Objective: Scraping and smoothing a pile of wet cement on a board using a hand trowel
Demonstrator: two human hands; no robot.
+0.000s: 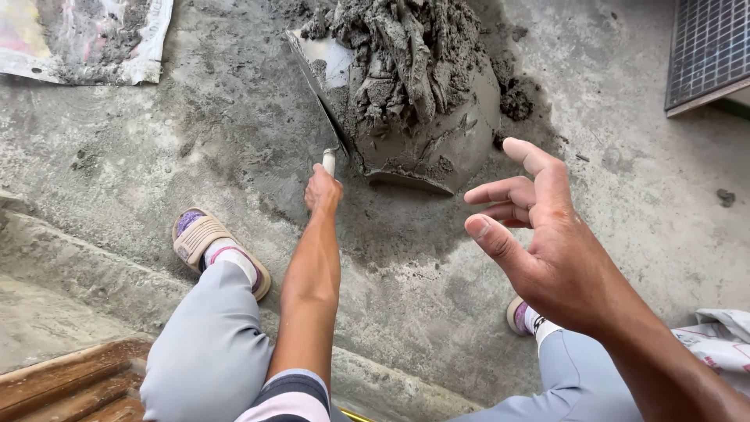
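Flat steel trowel w/ white handle (316,94) sits on the grey concrete floor (156,156), blade edge pressed into the heap of wet grey mortar (414,86). Long axis runs from handle near the person up-left & away. Left hand (323,190) fist-closed round handle. Right hand (539,234) hangs above floor, fingers spread, holding nothing. Dirty empty cement sack (86,39) lies far left; tan sandal (205,238) beside arm.

mortar heap (414,70) ahead on the concrete floor (156,141), trowel (324,94) against its left side
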